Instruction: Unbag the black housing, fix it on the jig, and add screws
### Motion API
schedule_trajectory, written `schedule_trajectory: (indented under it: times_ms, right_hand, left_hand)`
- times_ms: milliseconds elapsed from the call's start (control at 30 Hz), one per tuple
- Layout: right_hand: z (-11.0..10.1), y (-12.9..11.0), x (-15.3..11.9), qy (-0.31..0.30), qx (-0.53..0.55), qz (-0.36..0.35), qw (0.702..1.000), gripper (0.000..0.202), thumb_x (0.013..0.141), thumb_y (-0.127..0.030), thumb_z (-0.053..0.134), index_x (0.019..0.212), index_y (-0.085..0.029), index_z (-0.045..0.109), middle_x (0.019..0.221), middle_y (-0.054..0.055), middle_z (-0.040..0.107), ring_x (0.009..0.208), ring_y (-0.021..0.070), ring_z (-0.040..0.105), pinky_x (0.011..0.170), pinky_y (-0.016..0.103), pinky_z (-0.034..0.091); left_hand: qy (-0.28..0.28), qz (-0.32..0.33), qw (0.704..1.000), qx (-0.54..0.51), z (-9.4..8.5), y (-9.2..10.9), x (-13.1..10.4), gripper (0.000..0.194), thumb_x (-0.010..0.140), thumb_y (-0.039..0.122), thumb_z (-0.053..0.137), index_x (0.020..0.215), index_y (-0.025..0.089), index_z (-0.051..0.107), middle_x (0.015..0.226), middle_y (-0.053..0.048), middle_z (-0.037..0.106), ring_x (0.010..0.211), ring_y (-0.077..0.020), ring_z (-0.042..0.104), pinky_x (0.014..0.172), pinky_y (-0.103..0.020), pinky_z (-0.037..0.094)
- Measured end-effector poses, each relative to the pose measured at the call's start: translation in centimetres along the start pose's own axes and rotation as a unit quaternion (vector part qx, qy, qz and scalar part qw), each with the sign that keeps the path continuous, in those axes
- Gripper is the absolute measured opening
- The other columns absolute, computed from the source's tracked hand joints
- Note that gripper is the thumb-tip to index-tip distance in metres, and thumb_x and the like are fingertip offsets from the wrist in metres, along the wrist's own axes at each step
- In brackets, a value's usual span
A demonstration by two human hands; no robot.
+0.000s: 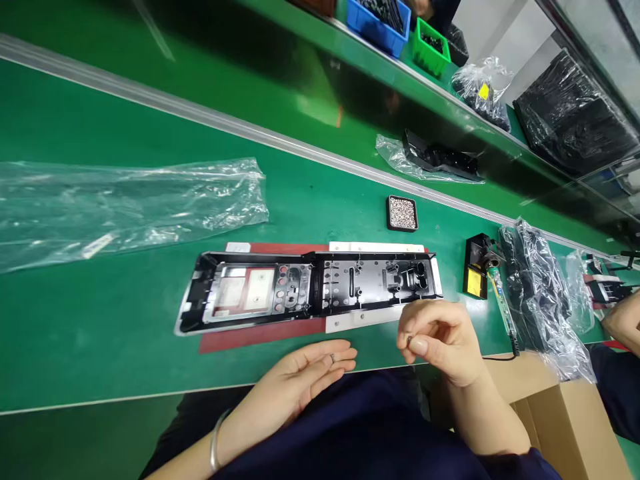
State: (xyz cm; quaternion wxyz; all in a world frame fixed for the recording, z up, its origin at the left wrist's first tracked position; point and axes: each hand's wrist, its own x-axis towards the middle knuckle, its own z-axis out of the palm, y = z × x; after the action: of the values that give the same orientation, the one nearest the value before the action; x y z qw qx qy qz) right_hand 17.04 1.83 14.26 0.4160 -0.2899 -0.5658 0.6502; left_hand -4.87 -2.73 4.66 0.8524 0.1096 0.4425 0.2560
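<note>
Here: black housing (310, 287) long, ribbed | left hand (305, 373) open, small screws (332, 358) | right hand (440, 340) pinching, contents unclear

bare forearms; a thin silver bangle (216, 441) on the left wrist, dark navy clothing (370, 433) over the lap.

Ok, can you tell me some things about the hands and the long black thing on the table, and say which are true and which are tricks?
1. The long black panel lies flat on the green table. True.
2. The left hand is a closed fist. False: it lies palm up and open, with a tiny screw on its fingers.
3. The right hand pinches something small at its fingertips. True.
4. The little black tray is full of water. False: it holds small silvery screws.
5. The clear plastic bag covers the panel. False: it lies apart, to the left.
</note>
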Motion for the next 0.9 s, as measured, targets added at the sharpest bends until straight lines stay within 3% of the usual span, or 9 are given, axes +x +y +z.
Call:
schedule_trajectory:
  times_ms: [167, 300, 433, 500, 667, 900]
  right_hand:
    - [0.2, 0.0, -0.3, 0.019, -0.021, 0.005, 1.0, 0.027, 0.1, -0.03, 0.061, 0.096, -0.003, 0.06, 0.09, 0.008, 0.058, 0.072, 0.0068, 0.059, 0.064, 0.014, 0.056]
    - [-0.7, 0.6, -0.4, 0.084, -0.13, -0.001, 0.988, 0.034, 0.101, -0.036, 0.061, 0.095, -0.003, 0.06, 0.088, 0.007, 0.057, 0.072, 0.0059, 0.057, 0.061, 0.011, 0.053]
    - [-4.0, 1.5, -0.5, 0.217, -0.299, -0.02, 0.929, 0.03, 0.102, -0.034, 0.059, 0.103, -0.004, 0.06, 0.094, 0.007, 0.057, 0.076, 0.0053, 0.056, 0.069, 0.012, 0.053]
    - [-6.1, 2.0, -0.2, 0.245, -0.372, -0.031, 0.895, 0.034, 0.103, -0.038, 0.057, 0.104, -0.004, 0.059, 0.093, 0.007, 0.056, 0.077, 0.0063, 0.055, 0.072, 0.015, 0.052]
    - [-9.0, 2.9, 1.0, 0.222, -0.524, -0.063, 0.82, 0.044, 0.101, -0.05, 0.056, 0.093, -0.007, 0.063, 0.104, 0.009, 0.053, 0.105, 0.0139, 0.049, 0.103, 0.032, 0.043]
    - [-7.1, 4.1, 2.2, 0.192, -0.592, -0.081, 0.778, 0.035, 0.101, -0.042, 0.056, 0.094, -0.009, 0.066, 0.117, 0.009, 0.049, 0.118, 0.0169, 0.041, 0.109, 0.035, 0.034]
  left_hand:
    - [0.005, 0.003, 1.0, 0.01, 0.1, 0.2, -0.3, 0.049, 0.06, 0.049, 0.087, 0.099, 0.022, 0.074, 0.116, -0.01, 0.07, 0.118, -0.0284, 0.061, 0.111, -0.036, 0.044]
    - [-0.001, 0.005, 1.0, 0.009, 0.0, 0.2, -0.2, 0.051, 0.06, 0.05, 0.087, 0.1, 0.022, 0.074, 0.117, -0.011, 0.07, 0.119, -0.0298, 0.06, 0.111, -0.039, 0.043]
    - [-0.009, 0.002, 1.0, 0.007, -0.1, 0.1, -0.2, 0.057, 0.058, 0.052, 0.087, 0.103, 0.019, 0.073, 0.118, -0.014, 0.069, 0.116, -0.032, 0.062, 0.11, -0.043, 0.044]
    - [-0.011, 0.0, 1.0, 0.008, -0.1, 0.2, -0.3, 0.058, 0.056, 0.052, 0.088, 0.102, 0.019, 0.074, 0.118, -0.014, 0.069, 0.115, -0.0317, 0.062, 0.108, -0.042, 0.046]
    - [-0.012, 0.002, 1.0, 0.01, 0.0, 0.3, -0.4, 0.056, 0.057, 0.054, 0.087, 0.101, 0.021, 0.074, 0.117, -0.011, 0.07, 0.114, -0.029, 0.063, 0.104, -0.036, 0.049]
    - [-0.015, 0.005, 1.0, 0.014, 0.1, 0.2, -0.4, 0.056, 0.057, 0.054, 0.087, 0.1, 0.021, 0.075, 0.115, -0.011, 0.07, 0.113, -0.0289, 0.064, 0.103, -0.036, 0.05]
